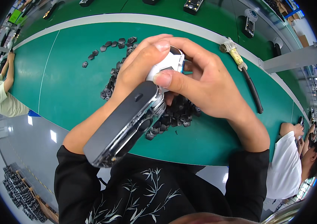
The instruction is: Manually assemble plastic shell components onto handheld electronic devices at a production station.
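Note:
Over the middle of the green table I hold a handheld device with a long dark-grey body, a see-through side and a white head. My left hand is wrapped round the white head from the left, its thumb near the top. From the right, my right hand grips the same head, its thumb pressed on the white face beside a dark pentagonal spot. Some fingers are hidden behind the device. The dark body slants down toward me. Under my hands lie many small black pentagonal pieces, partly covered by them.
A hammer-like tool with a black handle and taped head lies at the right. Beyond the table's pale rail, several devices rest on a green surface. A metal post juts in at right. People work at left and right.

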